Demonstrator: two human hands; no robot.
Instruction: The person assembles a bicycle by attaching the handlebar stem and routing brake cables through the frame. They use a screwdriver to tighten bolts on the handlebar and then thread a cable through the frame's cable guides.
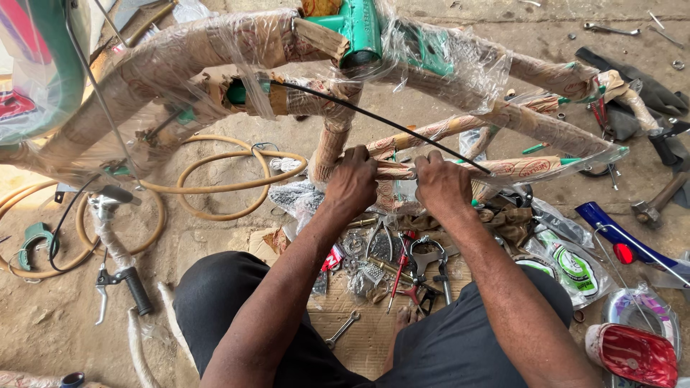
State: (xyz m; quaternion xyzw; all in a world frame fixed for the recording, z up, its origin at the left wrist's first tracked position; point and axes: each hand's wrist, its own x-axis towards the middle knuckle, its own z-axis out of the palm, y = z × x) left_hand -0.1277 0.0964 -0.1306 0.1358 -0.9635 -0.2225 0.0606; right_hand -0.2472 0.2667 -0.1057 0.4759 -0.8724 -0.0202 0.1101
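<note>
Head view showed both hands clamped on a paper-wrapped frame tube (397, 169), left hand (352, 181) at nine o'clock of right hand (441, 181). A black cable (374, 115) ran from the right grip toward ten o'clock. Pliers (381, 241) lay at six o'clock.

A green-and-white labelled plastic packet (571, 267) lies right of the wrapped frame (460, 129).

The fingertips of the left hand (353, 181) and the right hand (440, 183) are hidden behind the wrapped tube (460, 171), so the grip is not clear. The frame (215, 50) is cut by the top edge. The small tools (392, 262) (partly under the arms) are hard to tell.
</note>
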